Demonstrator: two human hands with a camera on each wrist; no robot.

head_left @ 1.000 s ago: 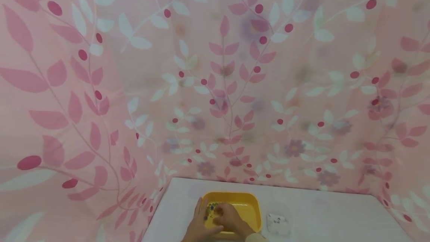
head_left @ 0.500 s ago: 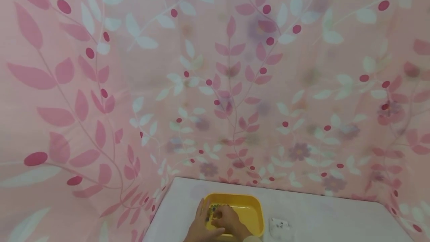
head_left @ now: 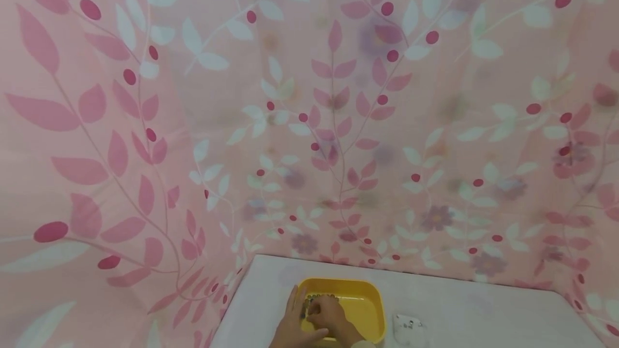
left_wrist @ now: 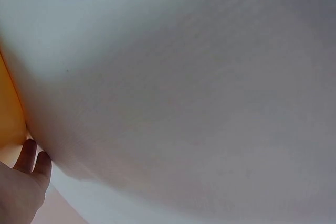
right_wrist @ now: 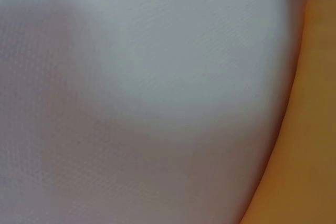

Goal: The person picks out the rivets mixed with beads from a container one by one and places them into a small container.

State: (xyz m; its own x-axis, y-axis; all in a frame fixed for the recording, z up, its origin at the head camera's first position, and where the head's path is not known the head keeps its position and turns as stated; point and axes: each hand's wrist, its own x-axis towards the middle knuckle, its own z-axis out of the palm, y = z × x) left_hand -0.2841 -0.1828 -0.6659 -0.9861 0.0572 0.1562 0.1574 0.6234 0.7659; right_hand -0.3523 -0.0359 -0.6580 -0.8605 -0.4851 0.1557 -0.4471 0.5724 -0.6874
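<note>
A shallow yellow tray (head_left: 360,285) lies on the white table in the head view, with small dark and greenish round pieces (head_left: 307,302) gathered in its left part. My left hand (head_left: 293,327) rests at the tray's left side, fingers straight and pointing away, thumb stretched to the right. In the left wrist view, two fingertips of the left hand (left_wrist: 26,187) show right beside the tray's wall (left_wrist: 9,111). My right hand (head_left: 332,317) reaches into the tray over the small pieces, fingers curled. Its fingertips are hidden, so I cannot tell whether they hold a piece.
A small clear container (head_left: 409,330) with a few tiny dark bits stands on the white table (head_left: 464,305), right of the tray. A pink curtain (head_left: 338,122) with a leaf pattern hangs behind and to the left of the table.
The head view has shifted, so tray and hands sit slightly further right. Both hands keep nearly the same places at the tray, the right one moving only slightly over the pieces.
</note>
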